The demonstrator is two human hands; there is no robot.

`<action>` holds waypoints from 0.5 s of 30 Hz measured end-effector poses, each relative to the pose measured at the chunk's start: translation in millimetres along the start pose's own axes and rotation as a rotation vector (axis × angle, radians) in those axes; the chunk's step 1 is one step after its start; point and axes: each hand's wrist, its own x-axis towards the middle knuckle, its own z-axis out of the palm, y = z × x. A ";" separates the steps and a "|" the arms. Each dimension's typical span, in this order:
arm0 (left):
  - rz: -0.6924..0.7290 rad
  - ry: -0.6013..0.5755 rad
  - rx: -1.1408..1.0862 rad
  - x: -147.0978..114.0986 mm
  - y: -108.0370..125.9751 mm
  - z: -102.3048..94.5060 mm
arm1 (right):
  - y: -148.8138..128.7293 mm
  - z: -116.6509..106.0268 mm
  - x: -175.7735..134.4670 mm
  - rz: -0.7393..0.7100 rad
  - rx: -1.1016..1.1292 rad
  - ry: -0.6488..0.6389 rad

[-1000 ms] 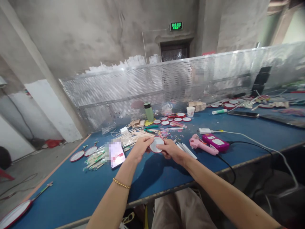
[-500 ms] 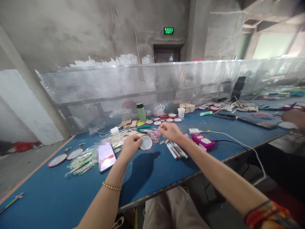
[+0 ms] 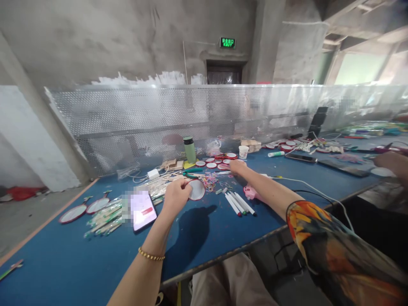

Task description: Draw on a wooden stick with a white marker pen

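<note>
My left hand (image 3: 177, 196) pinches the left edge of a round white disc with a red rim (image 3: 196, 190), held just above the blue table. Farther forward and to the right, my right hand (image 3: 237, 168) is beside several similar small red-rimmed discs (image 3: 211, 165). Its fingers look closed, and a slim white thing (image 3: 224, 172) shows at their tips, too small to name. Small colourful rubber bands (image 3: 211, 182) are scattered between the hands. Several white marker pens (image 3: 239, 204) lie nearer to me, below the right forearm.
A lit phone (image 3: 143, 210) and bagged wooden sticks (image 3: 106, 216) lie at left. Green-handled pliers (image 3: 192, 172), a green bottle (image 3: 189, 149) and a paper cup (image 3: 243, 152) stand farther back. A pink object (image 3: 251, 192) is under my right forearm. Another person's hand (image 3: 392, 163) is at far right.
My right hand has moved forward and right, from over the rubber bands to the small discs at the back. My left hand still holds its disc in nearly the same place.
</note>
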 end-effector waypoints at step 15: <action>-0.062 -0.021 0.003 -1.9 7.4 0.1 | -4.0 -3.2 -5.8 -0.025 -0.397 -0.244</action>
